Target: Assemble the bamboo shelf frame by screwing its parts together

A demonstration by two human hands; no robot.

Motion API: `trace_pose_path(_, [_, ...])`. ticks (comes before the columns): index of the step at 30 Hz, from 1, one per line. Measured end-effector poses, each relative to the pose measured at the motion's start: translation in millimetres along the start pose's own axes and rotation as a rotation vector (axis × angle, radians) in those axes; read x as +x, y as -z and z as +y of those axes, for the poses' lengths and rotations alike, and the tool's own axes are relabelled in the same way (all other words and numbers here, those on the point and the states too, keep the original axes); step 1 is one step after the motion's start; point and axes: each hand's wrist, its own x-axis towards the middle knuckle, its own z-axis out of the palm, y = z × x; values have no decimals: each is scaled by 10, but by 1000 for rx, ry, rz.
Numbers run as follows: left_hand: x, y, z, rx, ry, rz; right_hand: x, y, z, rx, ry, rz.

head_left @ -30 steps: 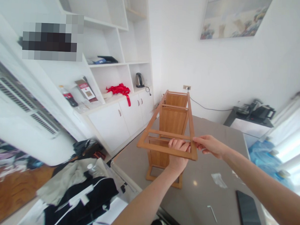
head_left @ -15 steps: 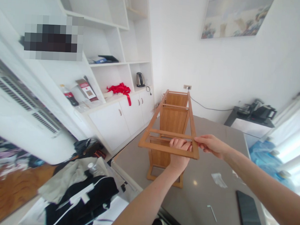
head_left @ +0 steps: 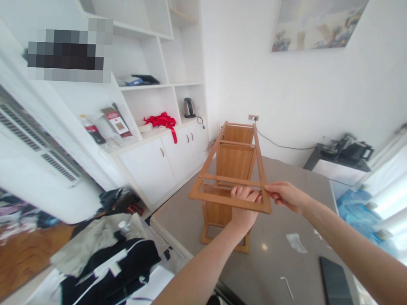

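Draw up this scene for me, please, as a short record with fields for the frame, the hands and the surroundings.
Wooden frame: open rails above panels, resting on the grey table
Left hand: at the frame's near end, fingers showing through the opening
Right hand: fingertips at the frame's near right corner; anything small held cannot be made out
Also on table: L-shaped hex key, clear plastic wrapper, black phone or tablet
White shelving: red ribbon, electric kettle
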Motion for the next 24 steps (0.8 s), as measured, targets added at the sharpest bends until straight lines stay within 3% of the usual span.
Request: trace_pose_path(24, [11,-39,9,-6,-14,48,-25,37,-55,-41,-65,-40])
